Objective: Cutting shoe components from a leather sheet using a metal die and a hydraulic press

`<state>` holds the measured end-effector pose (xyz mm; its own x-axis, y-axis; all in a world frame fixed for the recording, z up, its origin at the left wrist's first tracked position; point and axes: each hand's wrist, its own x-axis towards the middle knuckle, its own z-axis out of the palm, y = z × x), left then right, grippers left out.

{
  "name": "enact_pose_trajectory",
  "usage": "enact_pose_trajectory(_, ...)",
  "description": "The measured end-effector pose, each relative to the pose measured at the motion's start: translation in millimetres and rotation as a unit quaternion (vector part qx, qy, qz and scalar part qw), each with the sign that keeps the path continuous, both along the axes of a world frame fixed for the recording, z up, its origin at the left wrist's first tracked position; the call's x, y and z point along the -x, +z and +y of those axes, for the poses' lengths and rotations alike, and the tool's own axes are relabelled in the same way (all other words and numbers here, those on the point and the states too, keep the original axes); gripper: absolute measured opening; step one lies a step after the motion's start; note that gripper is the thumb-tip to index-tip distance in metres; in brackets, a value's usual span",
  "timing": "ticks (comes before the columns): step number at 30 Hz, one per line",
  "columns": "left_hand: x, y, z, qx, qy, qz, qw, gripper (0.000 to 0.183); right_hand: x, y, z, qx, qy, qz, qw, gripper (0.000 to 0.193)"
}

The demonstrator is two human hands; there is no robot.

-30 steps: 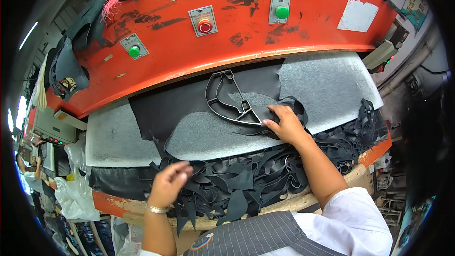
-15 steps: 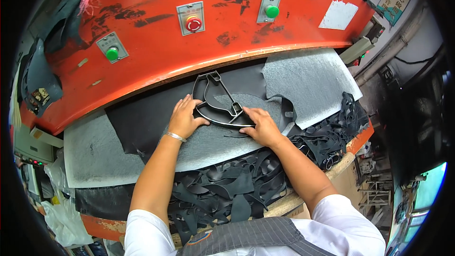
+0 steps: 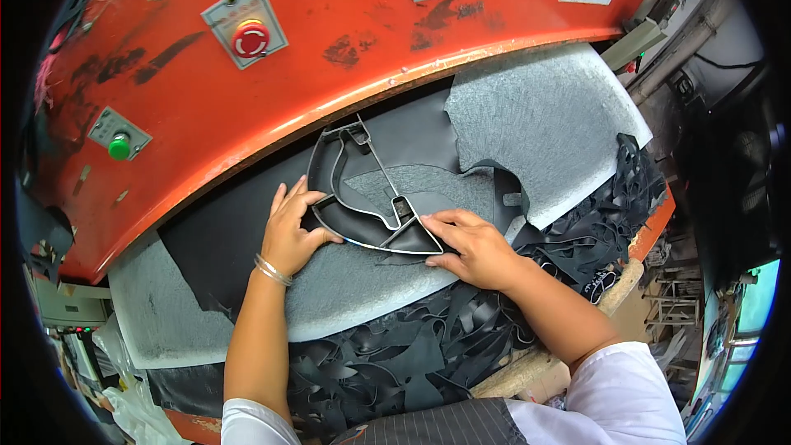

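Note:
A metal cutting die (image 3: pixel 387 220), a curved frame of thin strips with a small box-shaped brace, sits on black leather-like sheet (image 3: pixel 235 227). My left hand (image 3: pixel 290 229) grips its lower left side, thumb at the near edge and fingers around the outer wall. At the lower right corner, my right hand (image 3: pixel 474 249) pinches the frame between thumb and fingers. Beside and beneath the die, a curved cut-out in the sheet exposes the grey pad (image 3: pixel 544 119). A loose curled strip of the sheet (image 3: pixel 507 185) lies right of the die.
Behind the die stands a red press beam (image 3: pixel 329 86) with two green buttons and a red emergency button (image 3: pixel 250 39). Dark offcuts (image 3: pixel 395 354) heap along the near edge. Control boxes flank the beam, and a plastic bag (image 3: pixel 136 400) hangs at lower left.
My view has come closer and tilted, so the press beam and pad look larger. Both hands keep hold of the die; the right fingers now lie straighter along its corner.

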<state>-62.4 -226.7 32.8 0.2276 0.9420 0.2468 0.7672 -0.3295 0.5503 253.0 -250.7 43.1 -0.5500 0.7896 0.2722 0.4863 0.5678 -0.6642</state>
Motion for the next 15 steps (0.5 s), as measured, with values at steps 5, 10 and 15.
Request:
enact_pose_trajectory(5, -5, -5, 10, -0.014, 0.015, 0.018, 1.0, 0.068, -15, -6, 26, -0.019, 0.061, 0.007, 0.998, 0.06)
enact_pose_trajectory(10, -19, -6, 17, -0.014, 0.041, 0.032, 0.999, 0.07, -25, 3, 47, 0.028, 0.056, 0.042, 0.997, 0.057)
enact_pose_trajectory(15, -19, -10, 18, -0.06, 0.027, 0.04, 0.997, 0.069, -34, -11, 55, 0.03, 0.078, 0.005, 0.996, 0.057)
